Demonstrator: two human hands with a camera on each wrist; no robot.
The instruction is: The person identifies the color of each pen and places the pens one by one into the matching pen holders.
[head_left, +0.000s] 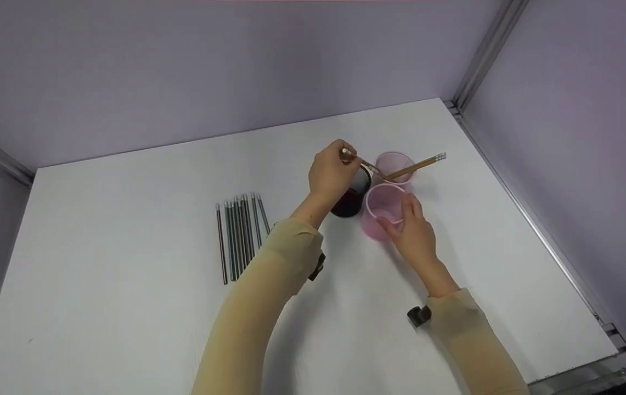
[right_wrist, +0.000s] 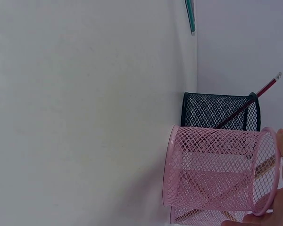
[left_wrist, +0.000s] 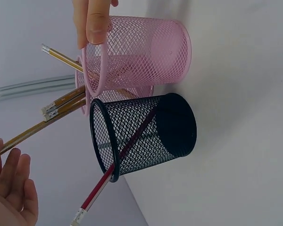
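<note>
Three mesh cups clustered right of table (head_left: 126, 329) centre. Near cup (head_left: 381, 211) in front; far cup (head_left: 395, 164) at its 12 o'clock, close behind; third cup (head_left: 352, 198) at its 9 o'clock, just beside. One pencil (left_wrist: 118, 162) leans inside the third cup. Several pencils (head_left: 417, 166) lean in the far cup, tips out toward 3 o'clock. Row of loose pencils (head_left: 238, 233) lies flat on the table, well apart at 9 o'clock of the cluster. Left hand (head_left: 332, 173) over the third cup, right hand (head_left: 414, 230) on the near cup's rim at 5 o'clock.
</note>
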